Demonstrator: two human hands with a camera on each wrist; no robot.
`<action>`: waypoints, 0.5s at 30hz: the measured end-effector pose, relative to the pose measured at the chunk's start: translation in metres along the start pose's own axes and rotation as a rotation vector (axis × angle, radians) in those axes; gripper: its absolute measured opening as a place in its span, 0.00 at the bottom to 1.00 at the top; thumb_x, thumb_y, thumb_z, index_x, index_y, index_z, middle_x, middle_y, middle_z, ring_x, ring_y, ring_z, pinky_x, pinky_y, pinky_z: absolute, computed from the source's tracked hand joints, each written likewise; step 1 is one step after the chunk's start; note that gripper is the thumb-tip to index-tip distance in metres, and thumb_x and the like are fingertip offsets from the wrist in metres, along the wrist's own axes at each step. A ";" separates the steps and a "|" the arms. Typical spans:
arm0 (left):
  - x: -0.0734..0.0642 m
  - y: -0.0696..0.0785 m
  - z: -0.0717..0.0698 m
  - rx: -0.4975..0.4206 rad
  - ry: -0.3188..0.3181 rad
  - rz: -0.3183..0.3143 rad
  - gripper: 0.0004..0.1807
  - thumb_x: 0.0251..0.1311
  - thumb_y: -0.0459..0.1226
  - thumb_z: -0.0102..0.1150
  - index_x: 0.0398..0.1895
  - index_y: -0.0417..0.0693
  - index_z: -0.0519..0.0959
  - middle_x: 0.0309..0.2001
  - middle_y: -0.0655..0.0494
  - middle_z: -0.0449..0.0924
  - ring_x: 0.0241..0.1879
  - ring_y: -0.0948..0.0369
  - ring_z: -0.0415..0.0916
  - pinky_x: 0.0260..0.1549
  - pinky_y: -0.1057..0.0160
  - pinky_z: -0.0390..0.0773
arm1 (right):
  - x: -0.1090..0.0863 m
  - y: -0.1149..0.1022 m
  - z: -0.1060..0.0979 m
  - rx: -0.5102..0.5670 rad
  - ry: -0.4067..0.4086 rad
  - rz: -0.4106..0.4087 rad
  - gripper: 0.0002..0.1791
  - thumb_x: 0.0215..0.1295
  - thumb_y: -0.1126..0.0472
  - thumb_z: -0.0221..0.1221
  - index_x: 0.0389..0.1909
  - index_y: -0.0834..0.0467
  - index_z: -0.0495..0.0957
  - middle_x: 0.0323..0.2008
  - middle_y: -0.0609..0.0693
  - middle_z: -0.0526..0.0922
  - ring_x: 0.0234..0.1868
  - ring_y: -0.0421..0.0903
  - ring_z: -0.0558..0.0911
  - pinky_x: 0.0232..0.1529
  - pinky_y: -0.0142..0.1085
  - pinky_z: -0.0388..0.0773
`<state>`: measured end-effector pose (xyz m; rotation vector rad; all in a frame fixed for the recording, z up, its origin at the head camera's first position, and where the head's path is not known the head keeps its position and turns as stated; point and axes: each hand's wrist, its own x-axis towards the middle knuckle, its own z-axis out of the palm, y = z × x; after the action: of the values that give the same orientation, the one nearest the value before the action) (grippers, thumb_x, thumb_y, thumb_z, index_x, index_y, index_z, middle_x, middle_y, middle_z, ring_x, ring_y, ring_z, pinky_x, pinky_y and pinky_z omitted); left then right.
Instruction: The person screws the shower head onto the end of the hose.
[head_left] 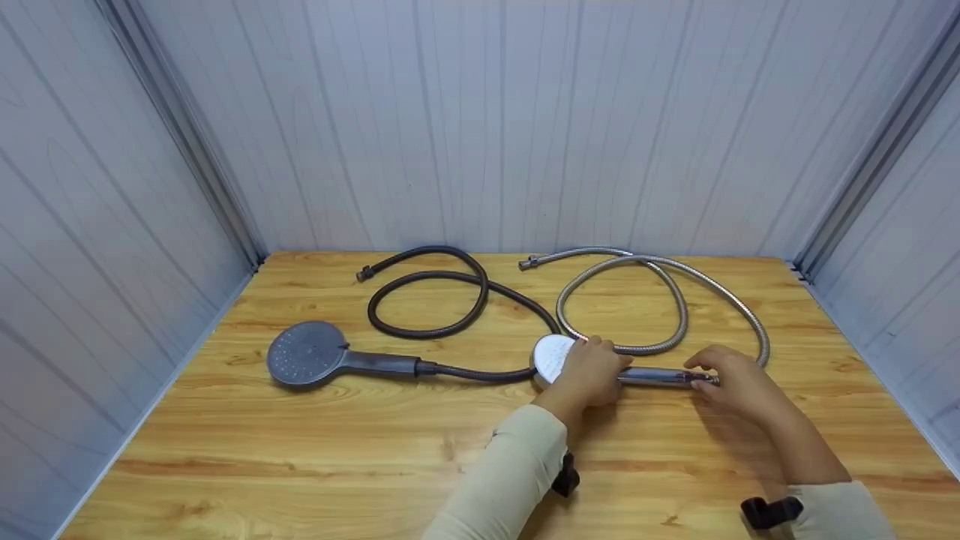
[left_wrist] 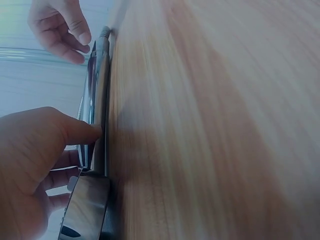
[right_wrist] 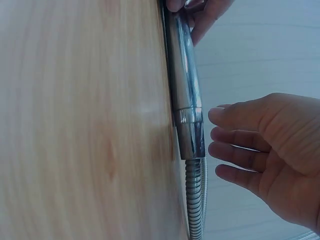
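Note:
A chrome hand shower point(head_left: 551, 360) lies on the wooden table, its white spray face turned up in the head view. My left hand point(head_left: 592, 375) grips its handle just behind the head; the left wrist view has the thumb point(left_wrist: 85, 133) along one side and fingers on the other. Beside the handle's far end is my right hand point(head_left: 739, 382), thumb and fingers loosely bent. A small gap separates those fingers point(right_wrist: 235, 117) from the chrome collar in the right wrist view. From that end runs a ribbed metal hose point(right_wrist: 195, 200).
To the left lies a dark grey hand shower point(head_left: 307, 356) with a dark hose point(head_left: 427, 335) looped behind it. The silver hose point(head_left: 750, 311) loops near the table's back edge. Pale panels point(head_left: 465, 127) wall the table point(head_left: 300, 472) at the back and both sides.

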<state>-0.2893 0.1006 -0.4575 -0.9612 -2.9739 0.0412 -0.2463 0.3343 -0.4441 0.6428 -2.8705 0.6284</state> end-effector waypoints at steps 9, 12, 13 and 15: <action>-0.003 -0.003 -0.005 -0.007 0.043 0.009 0.19 0.62 0.45 0.59 0.57 0.67 0.80 0.49 0.63 0.78 0.50 0.62 0.73 0.47 0.60 0.70 | -0.002 -0.011 0.001 -0.012 0.045 -0.037 0.11 0.56 0.69 0.67 0.40 0.64 0.82 0.39 0.56 0.81 0.40 0.57 0.80 0.39 0.51 0.77; -0.004 -0.005 -0.005 -0.023 0.069 0.014 0.16 0.60 0.44 0.61 0.52 0.65 0.83 0.47 0.64 0.78 0.48 0.62 0.73 0.45 0.61 0.71 | -0.004 -0.013 0.001 -0.005 0.053 -0.032 0.10 0.56 0.69 0.67 0.40 0.63 0.82 0.39 0.55 0.80 0.40 0.56 0.80 0.38 0.50 0.77; -0.005 -0.006 -0.006 -0.032 0.079 0.016 0.15 0.60 0.44 0.61 0.51 0.64 0.83 0.47 0.64 0.78 0.48 0.62 0.74 0.45 0.61 0.71 | -0.004 -0.014 0.001 -0.005 0.058 -0.034 0.10 0.56 0.69 0.67 0.40 0.63 0.82 0.39 0.54 0.80 0.40 0.55 0.80 0.38 0.50 0.77; -0.006 -0.007 -0.007 -0.047 0.094 0.021 0.15 0.59 0.43 0.62 0.49 0.63 0.83 0.46 0.64 0.78 0.47 0.62 0.74 0.45 0.61 0.72 | -0.005 -0.015 0.001 -0.012 0.066 -0.039 0.10 0.55 0.69 0.67 0.39 0.63 0.82 0.39 0.54 0.80 0.39 0.55 0.80 0.38 0.50 0.77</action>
<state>-0.2880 0.0917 -0.4503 -0.9714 -2.8917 -0.0724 -0.2355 0.3230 -0.4408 0.6610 -2.7920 0.6140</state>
